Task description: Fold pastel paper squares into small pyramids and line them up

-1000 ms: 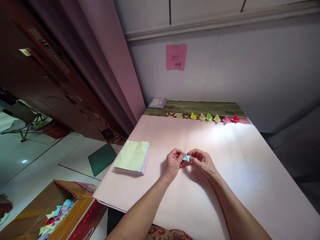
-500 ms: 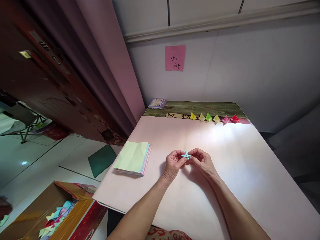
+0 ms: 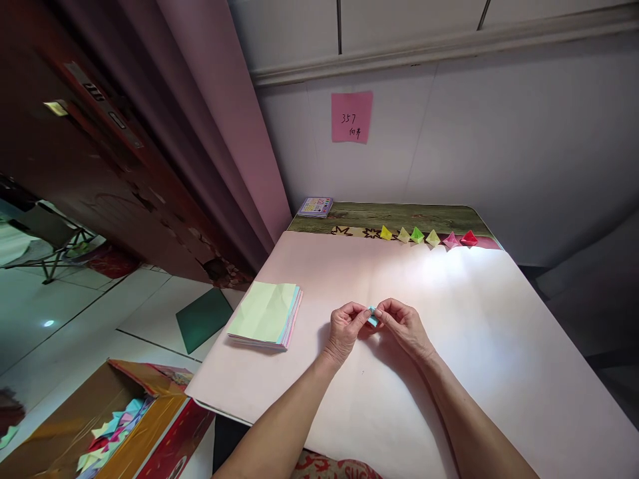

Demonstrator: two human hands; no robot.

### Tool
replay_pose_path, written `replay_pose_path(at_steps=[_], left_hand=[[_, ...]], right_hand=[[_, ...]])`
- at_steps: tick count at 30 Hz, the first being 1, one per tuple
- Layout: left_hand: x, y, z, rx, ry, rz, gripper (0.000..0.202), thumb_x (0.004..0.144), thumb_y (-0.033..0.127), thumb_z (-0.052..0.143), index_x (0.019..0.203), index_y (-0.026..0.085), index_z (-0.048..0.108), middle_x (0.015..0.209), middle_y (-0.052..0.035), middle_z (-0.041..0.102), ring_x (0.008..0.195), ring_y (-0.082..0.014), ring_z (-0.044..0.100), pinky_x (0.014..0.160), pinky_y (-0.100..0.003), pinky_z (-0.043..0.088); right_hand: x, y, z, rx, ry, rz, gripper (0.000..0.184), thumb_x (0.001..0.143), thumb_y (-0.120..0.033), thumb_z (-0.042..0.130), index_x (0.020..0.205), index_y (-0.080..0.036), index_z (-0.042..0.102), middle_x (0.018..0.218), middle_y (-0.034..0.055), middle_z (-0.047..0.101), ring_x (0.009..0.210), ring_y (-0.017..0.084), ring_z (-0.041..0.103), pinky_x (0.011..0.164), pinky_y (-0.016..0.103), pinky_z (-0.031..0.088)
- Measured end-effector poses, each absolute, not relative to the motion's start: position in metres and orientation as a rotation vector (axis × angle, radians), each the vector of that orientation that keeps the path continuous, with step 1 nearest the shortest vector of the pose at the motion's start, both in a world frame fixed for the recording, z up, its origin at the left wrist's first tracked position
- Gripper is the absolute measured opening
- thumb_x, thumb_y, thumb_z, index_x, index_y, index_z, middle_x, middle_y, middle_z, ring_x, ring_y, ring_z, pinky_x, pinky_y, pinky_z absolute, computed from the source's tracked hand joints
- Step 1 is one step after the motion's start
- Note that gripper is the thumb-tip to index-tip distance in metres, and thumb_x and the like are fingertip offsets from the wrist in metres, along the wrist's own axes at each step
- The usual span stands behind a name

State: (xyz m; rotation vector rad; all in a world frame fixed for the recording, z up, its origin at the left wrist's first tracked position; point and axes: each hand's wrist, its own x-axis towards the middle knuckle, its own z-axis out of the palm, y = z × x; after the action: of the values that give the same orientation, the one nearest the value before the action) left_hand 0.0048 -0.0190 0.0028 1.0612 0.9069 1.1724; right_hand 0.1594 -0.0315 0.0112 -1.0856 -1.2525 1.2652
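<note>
Together the left hand [image 3: 344, 329] and right hand [image 3: 405, 326] pinch a small blue folded paper [image 3: 372, 316] between their fingertips, just above the pale pink table cover [image 3: 449, 319]; a stack of pastel sheets [image 3: 267, 314] lies well to the left; six folded paper pieces [image 3: 426, 236] line the table's far edge.

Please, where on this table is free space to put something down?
Free: the pink sheet right of the right hand, and between the paper stack and the far row of folded pieces. Crowded: where the left hand meets it on the blue folded paper.
</note>
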Motion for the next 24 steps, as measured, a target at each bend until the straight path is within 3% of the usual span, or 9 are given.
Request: replay_pose_path(at_steps=[10,18,22,24], left_hand=[[0.005,-0.015,-0.001,0.915,0.902,1.235,0.031,0.068,0.035,0.08,0.082,0.016,0.062,0.069,0.0011,0.066,0.051,-0.0105,0.061,0.051,-0.022,0.051],[0.005,-0.017,-0.001,0.964,0.876,1.224,0.024,0.07,0.031,0.079,0.076,0.015,0.063,0.068,0.0004,0.065,0.055,-0.011,0.061,0.058,-0.024,0.053],[0.005,-0.017,-0.001,0.968,0.916,1.22,0.027,0.069,0.033,0.079,0.073,0.015,0.059,0.066,0.0007,0.064,0.051,-0.0106,0.059,0.053,-0.024,0.05],[0.005,-0.016,-0.001,0.944,0.908,1.223,0.03,0.067,0.032,0.08,0.08,0.016,0.059,0.067,0.0024,0.063,0.05,-0.0095,0.057,0.051,-0.022,0.048]], right_hand=[[0.147,-0.033,0.001,-1.129,-1.257,1.137,0.027,0.086,-0.044,0.063,0.077,-0.02,0.058,0.071,0.0018,0.063,0.064,0.016,0.06,0.063,0.028,0.05],[0.146,-0.036,0.005,-1.16,-1.317,1.038,0.023,0.089,-0.04,0.058,0.076,-0.02,0.055,0.068,0.0001,0.061,0.062,0.014,0.058,0.06,0.026,0.047],[0.143,-0.037,0.0,-1.194,-1.321,0.989,0.024,0.087,-0.04,0.059,0.076,-0.02,0.054,0.066,0.0,0.06,0.059,0.014,0.057,0.058,0.026,0.047],[0.141,-0.036,-0.003,-1.21,-1.288,1.0,0.026,0.085,-0.043,0.062,0.076,-0.021,0.053,0.066,0.0,0.06,0.058,0.014,0.057,0.057,0.026,0.047]])
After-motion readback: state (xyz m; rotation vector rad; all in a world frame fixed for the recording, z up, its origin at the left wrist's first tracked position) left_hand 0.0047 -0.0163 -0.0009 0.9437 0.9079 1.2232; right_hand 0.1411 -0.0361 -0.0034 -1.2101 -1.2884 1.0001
